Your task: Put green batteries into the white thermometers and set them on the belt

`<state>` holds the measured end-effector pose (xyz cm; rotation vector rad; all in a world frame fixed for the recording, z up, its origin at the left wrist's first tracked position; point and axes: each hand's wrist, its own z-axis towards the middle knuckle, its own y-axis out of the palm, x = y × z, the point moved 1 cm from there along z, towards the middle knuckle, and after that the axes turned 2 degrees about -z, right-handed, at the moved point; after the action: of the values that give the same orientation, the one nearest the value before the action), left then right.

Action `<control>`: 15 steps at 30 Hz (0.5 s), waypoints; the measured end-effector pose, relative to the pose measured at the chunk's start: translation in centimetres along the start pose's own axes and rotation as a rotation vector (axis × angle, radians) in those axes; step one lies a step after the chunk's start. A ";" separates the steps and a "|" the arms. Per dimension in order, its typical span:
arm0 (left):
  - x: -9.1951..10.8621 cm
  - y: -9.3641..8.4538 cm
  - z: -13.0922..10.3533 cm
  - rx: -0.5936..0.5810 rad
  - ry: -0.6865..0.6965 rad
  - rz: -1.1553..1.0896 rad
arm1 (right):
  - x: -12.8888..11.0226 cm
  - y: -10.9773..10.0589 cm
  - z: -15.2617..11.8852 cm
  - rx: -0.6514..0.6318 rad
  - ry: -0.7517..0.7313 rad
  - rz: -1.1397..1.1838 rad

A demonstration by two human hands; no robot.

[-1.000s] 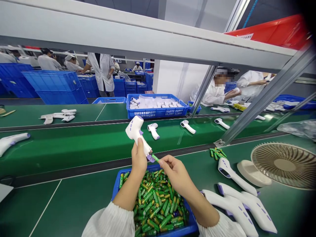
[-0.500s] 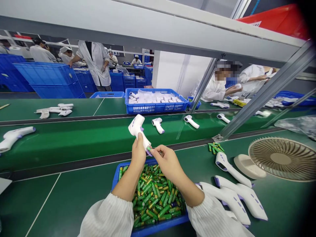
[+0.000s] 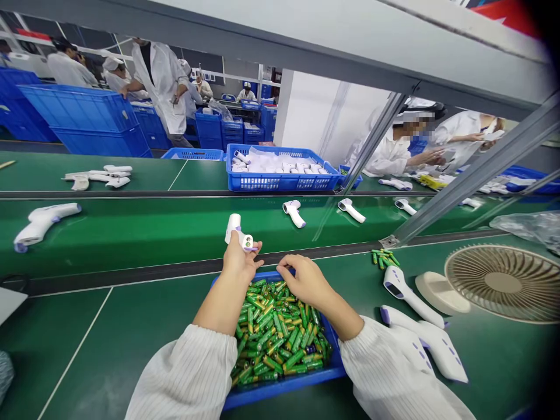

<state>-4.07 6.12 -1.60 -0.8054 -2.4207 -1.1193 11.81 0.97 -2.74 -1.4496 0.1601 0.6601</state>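
Note:
My left hand [image 3: 237, 261] is closed round a white and purple infrared thermometer [image 3: 233, 224] above the green conveyor belt. The thermometer's handle end faces me, and a round green battery end shows in its opening. Just to the right, my right hand [image 3: 306, 280] hovers over the back edge of a blue bin [image 3: 280, 396]. Its fingers are curled together, and whatever they might hold is hidden. Green and gold batteries [image 3: 275, 332] fill the bin between my forearms.
Other thermometers lie along the conveyor belt [image 3: 144, 233]. On the right stand more thermometers [image 3: 441, 350], a small battery pile [image 3: 384, 258] and a beige fan [image 3: 501, 283]. A blue basket [image 3: 282, 184] of thermometers sits beyond the belt. A slanted metal post [image 3: 464, 175] and overhead shelf frame the view. Co-workers are behind.
My left hand has lowered and turned the thermometer so its handle end faces me. My right hand has come away from the handle, where it was pushing in a battery. Belt thermometers have shifted right.

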 end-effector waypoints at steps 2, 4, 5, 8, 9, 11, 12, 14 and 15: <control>-0.2 0.0 0.0 0.012 0.015 0.022 | -0.2 -0.1 0.2 0.004 -0.029 0.003; -0.3 0.0 0.1 0.027 0.054 0.042 | -1.0 -0.3 0.0 0.060 -0.076 -0.018; -0.3 0.0 0.1 0.030 0.078 0.044 | -1.7 -0.4 -0.2 0.096 -0.117 -0.036; -0.3 0.1 0.1 -0.036 0.134 0.025 | -4.4 0.0 -1.3 0.055 -0.283 -0.102; -0.4 0.1 -0.1 -0.082 0.147 0.015 | -5.3 0.3 -1.7 -0.014 -0.323 -0.135; -0.4 0.1 -0.4 -0.175 0.169 -0.007 | -6.7 1.1 -2.3 -0.147 -0.364 -0.207; -0.4 0.1 -0.5 -0.212 0.180 -0.022 | -7.1 1.4 -2.5 -0.188 -0.376 -0.234; -0.3 0.1 -0.8 -0.255 0.189 -0.063 | -7.4 1.4 -2.9 -0.223 -0.405 -0.240; -0.3 0.1 -0.9 -0.261 0.187 -0.085 | -7.3 1.2 -3.0 -0.226 -0.423 -0.211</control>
<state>-3.67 5.38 -1.14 -0.6448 -2.2015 -1.4952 6.17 -4.22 -0.68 -1.4816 -0.4024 0.8125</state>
